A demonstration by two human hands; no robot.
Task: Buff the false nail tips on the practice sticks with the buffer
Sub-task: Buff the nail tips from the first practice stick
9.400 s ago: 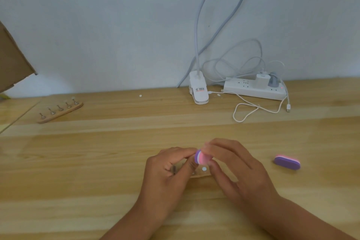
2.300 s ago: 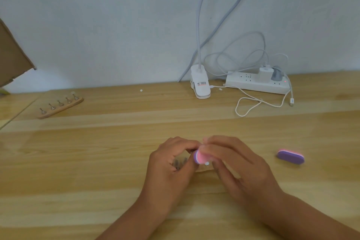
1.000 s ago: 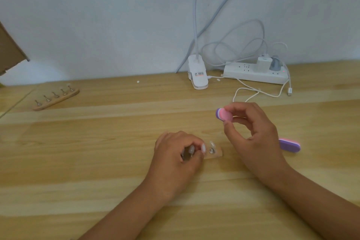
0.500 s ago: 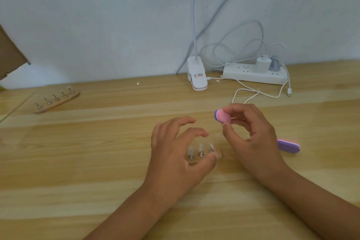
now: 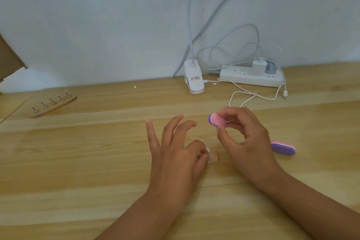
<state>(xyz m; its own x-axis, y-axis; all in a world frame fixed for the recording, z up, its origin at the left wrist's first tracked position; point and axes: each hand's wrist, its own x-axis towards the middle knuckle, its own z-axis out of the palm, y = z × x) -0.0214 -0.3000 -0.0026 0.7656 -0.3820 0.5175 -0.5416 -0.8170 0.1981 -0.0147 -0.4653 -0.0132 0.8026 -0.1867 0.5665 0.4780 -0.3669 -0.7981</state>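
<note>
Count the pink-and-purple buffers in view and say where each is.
2. One buffer is pinched in the right hand, held above the table. The second buffer lies on the table to that hand's right. The hands may hide more.

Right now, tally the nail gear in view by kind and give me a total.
Buffers: 2, the held buffer in the right hand, the spare buffer on the table.
Stick holders: 2, the far holder, the near holder held by the left hand.
Total: 4.
</note>
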